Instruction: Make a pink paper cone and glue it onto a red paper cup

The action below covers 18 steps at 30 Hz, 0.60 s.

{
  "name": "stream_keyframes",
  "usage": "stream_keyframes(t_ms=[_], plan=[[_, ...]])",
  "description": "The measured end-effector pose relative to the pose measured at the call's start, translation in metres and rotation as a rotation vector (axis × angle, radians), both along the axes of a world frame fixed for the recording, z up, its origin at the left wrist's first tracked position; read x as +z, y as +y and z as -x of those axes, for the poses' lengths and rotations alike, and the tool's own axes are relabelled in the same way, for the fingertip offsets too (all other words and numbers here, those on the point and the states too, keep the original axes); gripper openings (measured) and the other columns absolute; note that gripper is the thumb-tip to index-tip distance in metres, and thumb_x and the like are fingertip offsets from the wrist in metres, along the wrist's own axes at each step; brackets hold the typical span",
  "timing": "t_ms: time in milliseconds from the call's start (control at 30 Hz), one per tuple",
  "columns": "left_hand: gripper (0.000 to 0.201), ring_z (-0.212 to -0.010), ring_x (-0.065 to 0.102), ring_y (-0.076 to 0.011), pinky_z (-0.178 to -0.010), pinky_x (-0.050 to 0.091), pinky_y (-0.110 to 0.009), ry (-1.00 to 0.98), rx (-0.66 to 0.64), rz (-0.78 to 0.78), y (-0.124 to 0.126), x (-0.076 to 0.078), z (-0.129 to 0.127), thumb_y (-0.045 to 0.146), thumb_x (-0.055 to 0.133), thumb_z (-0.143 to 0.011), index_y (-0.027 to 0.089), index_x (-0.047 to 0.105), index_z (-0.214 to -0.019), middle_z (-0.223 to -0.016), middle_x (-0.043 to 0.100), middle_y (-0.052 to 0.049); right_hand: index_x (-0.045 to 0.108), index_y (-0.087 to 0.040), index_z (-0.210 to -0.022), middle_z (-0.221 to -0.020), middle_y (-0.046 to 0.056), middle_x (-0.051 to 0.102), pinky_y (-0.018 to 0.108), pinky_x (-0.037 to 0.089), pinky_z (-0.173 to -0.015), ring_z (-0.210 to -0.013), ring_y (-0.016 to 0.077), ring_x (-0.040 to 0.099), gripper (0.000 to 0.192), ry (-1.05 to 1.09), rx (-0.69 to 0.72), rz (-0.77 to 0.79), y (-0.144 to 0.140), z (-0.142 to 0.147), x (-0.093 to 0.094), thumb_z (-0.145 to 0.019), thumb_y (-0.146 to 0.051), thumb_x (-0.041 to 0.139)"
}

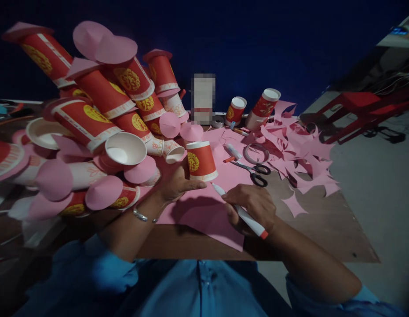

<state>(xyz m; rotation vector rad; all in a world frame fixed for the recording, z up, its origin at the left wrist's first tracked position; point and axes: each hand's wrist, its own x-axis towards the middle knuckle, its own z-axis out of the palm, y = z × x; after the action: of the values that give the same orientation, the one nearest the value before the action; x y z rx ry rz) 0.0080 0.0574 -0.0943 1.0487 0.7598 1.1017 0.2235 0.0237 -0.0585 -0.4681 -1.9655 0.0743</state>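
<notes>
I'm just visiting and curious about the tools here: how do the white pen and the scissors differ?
The white pen is gripped in the right hand; the scissors lie loose, beyond that hand. The white pen is one straight barrel with a red end; the scissors have two dark ring handles. Both point roughly leftward in the picture.

A brown wooden table [336, 229] carries a pink paper sheet [220, 233] at its middle, a crowded pile of red and white paper cups [82, 121] on the left, pink offcuts [313, 154] heaped on the right, and a four-pointed pink scrap [294, 205] just beside them
</notes>
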Motion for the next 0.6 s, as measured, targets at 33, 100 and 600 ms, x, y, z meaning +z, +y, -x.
stream_keyframes(t_ms=[33, 100, 600], plan=[[0.097, -0.126, 0.064, -0.0327, -0.107, 0.051, -0.044, 0.008, 0.003, -0.005, 0.0005, -0.0018, 0.0006, 0.037, 0.101, -0.059, 0.026, 0.057, -0.145, -0.131, 0.072, -0.011, 0.065, -0.017, -0.108, -0.074, 0.002, 0.076, 0.026, 0.059, -0.056, -0.06, 0.0154, 0.072, 0.013, -0.001, 0.004, -0.003, 0.0, 0.0, 0.0004, -0.096, -0.013, 0.062], [0.098, -0.123, 0.065, -0.0321, -0.105, 0.052, -0.044, 0.031, 0.009, -0.011, 0.0012, -0.0056, 0.0018, 0.036, 0.102, -0.058, 0.026, 0.057, -0.145, -0.13, 0.072, -0.011, 0.065, -0.017, -0.11, -0.075, 0.003, 0.077, 0.026, 0.06, -0.057, -0.061, 0.0153, 0.072, 0.014, -0.011, 0.01, -0.001, 0.0, -0.0004, 0.0011, -0.097, -0.013, 0.063], [0.082, -0.109, 0.069, -0.0286, -0.094, 0.055, -0.041, 0.08, -0.017, -0.033, 0.0005, -0.0057, 0.0033, 0.037, 0.102, -0.058, 0.023, 0.063, -0.129, -0.126, 0.073, -0.01, 0.065, -0.017, -0.108, -0.078, 0.002, 0.076, 0.025, 0.06, -0.059, -0.063, 0.0142, 0.072, 0.011, -0.035, 0.026, -0.001, 0.0014, -0.0005, -0.0018, -0.098, -0.012, 0.062]])
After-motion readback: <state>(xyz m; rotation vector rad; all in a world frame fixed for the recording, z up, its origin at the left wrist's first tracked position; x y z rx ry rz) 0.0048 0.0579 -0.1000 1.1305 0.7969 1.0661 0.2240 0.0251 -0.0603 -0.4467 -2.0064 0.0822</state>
